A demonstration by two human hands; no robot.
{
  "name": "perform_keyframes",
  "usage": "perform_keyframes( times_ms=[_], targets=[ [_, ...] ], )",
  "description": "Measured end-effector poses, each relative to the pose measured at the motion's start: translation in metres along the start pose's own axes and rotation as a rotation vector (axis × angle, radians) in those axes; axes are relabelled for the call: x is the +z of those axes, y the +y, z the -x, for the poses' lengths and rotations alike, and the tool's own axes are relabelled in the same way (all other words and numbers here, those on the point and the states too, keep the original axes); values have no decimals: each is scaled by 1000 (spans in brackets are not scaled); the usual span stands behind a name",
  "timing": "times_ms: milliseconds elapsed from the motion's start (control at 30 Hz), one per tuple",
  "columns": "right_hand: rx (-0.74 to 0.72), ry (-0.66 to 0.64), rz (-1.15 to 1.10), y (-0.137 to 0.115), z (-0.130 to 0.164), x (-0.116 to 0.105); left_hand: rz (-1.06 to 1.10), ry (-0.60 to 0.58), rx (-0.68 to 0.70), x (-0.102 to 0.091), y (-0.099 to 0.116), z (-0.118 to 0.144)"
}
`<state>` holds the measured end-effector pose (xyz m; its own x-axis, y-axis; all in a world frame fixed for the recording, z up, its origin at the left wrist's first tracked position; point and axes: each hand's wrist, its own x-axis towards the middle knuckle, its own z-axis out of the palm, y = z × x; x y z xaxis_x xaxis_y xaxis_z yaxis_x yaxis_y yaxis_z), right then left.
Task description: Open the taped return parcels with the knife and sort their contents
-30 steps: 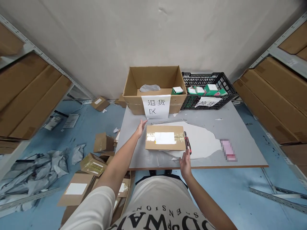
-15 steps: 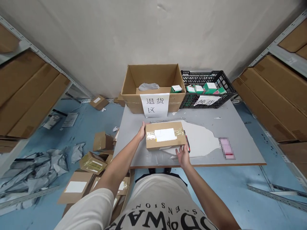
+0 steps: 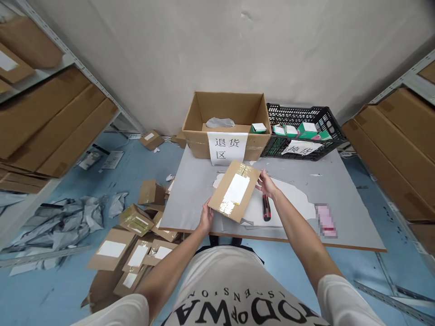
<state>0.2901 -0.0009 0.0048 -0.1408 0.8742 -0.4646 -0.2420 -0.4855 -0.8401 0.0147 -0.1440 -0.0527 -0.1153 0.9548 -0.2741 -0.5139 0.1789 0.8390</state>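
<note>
Between my two hands is a taped cardboard box (image 3: 222, 189) with a white label, turned at a slant above the table. My left hand (image 3: 205, 218) grips its near left corner, the fingers partly hidden under it. At the far right corner my right hand (image 3: 267, 183) is closed on the edge. A red and black utility knife (image 3: 266, 207) lies just right of the box, on a white sheet (image 3: 288, 199) spread over the table.
An open carton (image 3: 193, 142) with a paper sign stands at the back, beside a black crate (image 3: 299, 154) holding green boxes. A pink item (image 3: 326, 220) lies at the right of the grey table (image 3: 353, 222). Cardboard boxes (image 3: 110, 248) and grey bags (image 3: 81, 222) cover the floor at left.
The box has been swung round from lying crosswise to a slant. My right hand has moved to its far end and my left to its near end, and the knife shows more fully.
</note>
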Motion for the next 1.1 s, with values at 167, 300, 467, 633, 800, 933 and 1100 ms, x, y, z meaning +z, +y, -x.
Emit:
perform_keyframes(
  times_ms=[167,300,467,633,800,933,1100],
  targets=[
    [101,-67,149,-1,-23,2,1,-32,6,0,-18,29],
    [121,-94,158,1,-32,6,-16,-56,22,-2,-26,40],
    [80,-106,189,10,-38,11,-42,-144,-15,-10,-28,42],
    [0,-125,172,20,-41,14,-101,-177,-83,-21,-28,39],
    [-81,-63,103,35,-26,16,-222,-163,-37,-31,-27,27],
    [-166,97,82,77,15,10,-313,-97,-63,-35,-18,0],
    [-162,86,14,138,72,6,-306,-136,-180,-32,-8,-29]
  ],
)
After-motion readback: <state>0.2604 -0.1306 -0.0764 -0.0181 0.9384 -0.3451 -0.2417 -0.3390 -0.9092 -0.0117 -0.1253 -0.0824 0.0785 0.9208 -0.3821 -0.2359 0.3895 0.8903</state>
